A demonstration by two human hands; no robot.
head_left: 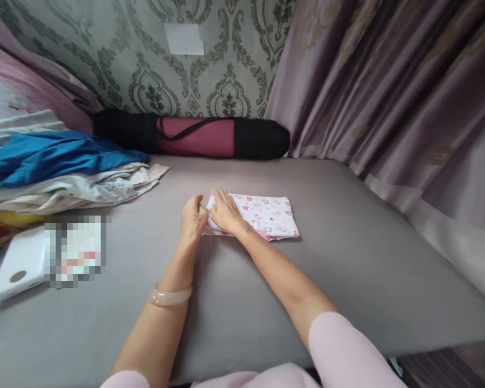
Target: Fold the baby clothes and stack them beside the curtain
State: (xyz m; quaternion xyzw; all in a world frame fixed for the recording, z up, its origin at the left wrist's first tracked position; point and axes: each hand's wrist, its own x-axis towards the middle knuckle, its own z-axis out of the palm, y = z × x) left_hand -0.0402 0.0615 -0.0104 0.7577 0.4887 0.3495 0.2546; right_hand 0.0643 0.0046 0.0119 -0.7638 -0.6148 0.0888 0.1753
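A folded white cloth (269,215) with pink hearts and small printed figures lies on the grey bed sheet in front of me. My right hand (225,211) presses on its left part, palm down, the fingers stretched out. At the cloth's left edge is my left hand (194,216), curled with the thumb uppermost and closed on that edge. Its fingertips are mostly hidden behind the hand. A pale bangle (170,297) circles my left forearm.
A long black and dark-red bag (196,137) lies along the patterned wall. Heaped clothes, with a blue garment (60,156) on top, fill the left side. Nearer are a white flat device (24,264) and a blurred-out item (81,250). Purple curtains (372,91) hang at the right.
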